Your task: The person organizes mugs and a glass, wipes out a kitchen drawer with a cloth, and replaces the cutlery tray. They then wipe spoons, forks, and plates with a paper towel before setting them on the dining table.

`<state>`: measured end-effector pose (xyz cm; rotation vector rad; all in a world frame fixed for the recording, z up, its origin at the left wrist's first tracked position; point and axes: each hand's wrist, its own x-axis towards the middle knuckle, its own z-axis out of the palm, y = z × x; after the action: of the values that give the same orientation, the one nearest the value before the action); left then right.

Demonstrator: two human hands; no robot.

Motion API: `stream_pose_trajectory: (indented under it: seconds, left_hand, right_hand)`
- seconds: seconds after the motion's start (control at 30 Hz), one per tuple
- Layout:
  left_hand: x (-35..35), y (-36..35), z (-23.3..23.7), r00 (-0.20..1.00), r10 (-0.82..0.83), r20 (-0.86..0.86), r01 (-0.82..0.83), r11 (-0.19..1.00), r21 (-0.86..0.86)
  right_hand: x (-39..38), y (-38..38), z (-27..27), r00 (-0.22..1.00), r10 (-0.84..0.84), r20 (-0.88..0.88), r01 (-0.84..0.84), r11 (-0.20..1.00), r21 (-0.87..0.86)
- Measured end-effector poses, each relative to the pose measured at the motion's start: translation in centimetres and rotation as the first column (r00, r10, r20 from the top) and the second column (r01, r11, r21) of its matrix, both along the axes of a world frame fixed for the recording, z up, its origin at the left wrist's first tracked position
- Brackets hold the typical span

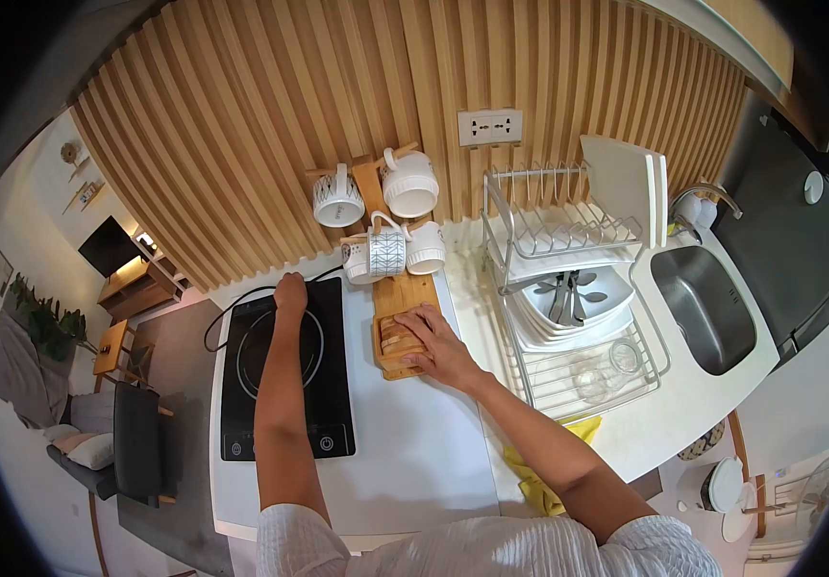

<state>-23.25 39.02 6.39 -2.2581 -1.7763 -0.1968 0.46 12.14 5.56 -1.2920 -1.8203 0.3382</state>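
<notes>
My left hand point(290, 289) rests at the far edge of a black induction cooktop point(284, 370), close to its black cable point(232, 310); whether the fingers grip anything cannot be seen. My right hand point(438, 344) lies on a stack of round wooden coasters point(397, 344) in a wooden holder, fingers spread over its top. The holder sits at the foot of a wooden mug tree point(373, 192) that carries several white and patterned mugs point(408, 183).
A two-tier metal dish rack point(568, 288) with white plates, cutlery and glasses stands right of the coasters. A steel sink point(705, 306) and tap lie further right. A yellow cloth point(534, 479) hangs at the counter's near edge. A wall socket point(490, 126) sits above the rack.
</notes>
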Motion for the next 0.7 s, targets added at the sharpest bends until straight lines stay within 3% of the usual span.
stream_pose_trajectory:
  seconds: [0.07, 0.2, 0.3, 0.37, 0.43, 0.57, 0.63, 0.7]
  left_hand:
    - [-0.1, -0.6, 0.0, 1.0, -0.005, -0.007, 0.004, 0.998, -0.07]
    - [-1.2, -1.9, -0.7, 0.992, -0.119, 0.036, 0.121, 0.992, -0.045]
    - [-1.3, -4.1, 0.0, 0.973, -0.155, 0.17, 0.174, 0.979, -0.107]
    - [-1.2, -5.4, -0.9, 0.969, -0.212, 0.128, 0.218, 0.975, -0.038]
    - [-0.9, -7.3, -1.0, 0.981, -0.138, 0.137, 0.128, 0.989, 0.08]
    - [-0.3, -10.4, -1.3, 0.971, -0.159, 0.179, 0.139, 0.983, 0.123]
    - [-0.2, -11.6, -1.4, 0.968, -0.164, 0.189, 0.139, 0.98, 0.14]
    - [-0.1, -12.6, -1.3, 0.966, -0.17, 0.194, 0.142, 0.978, 0.15]
  right_hand:
    - [0.0, 0.0, 0.1, 1.0, -0.003, 0.004, 0.003, 1.0, -0.005]
    - [0.2, 0.0, -0.1, 1.0, 0.016, 0.024, -0.016, 1.0, -0.012]
    - [0.2, -0.2, 0.0, 0.994, -0.018, 0.109, 0.024, 0.998, -0.053]
    - [-0.4, -1.3, 0.9, 0.987, -0.095, 0.133, 0.102, 0.994, -0.049]
    - [-0.3, -3.1, 2.0, 0.975, -0.155, 0.162, 0.163, 0.986, -0.037]
    - [1.1, -7.5, 3.9, 0.986, -0.093, 0.139, 0.083, 0.994, 0.073]
    - [2.8, -10.8, 5.2, 0.999, -0.049, 0.018, 0.047, 0.995, 0.092]
    - [5.1, -13.9, 6.5, 0.987, -0.157, 0.035, 0.141, 0.949, 0.281]
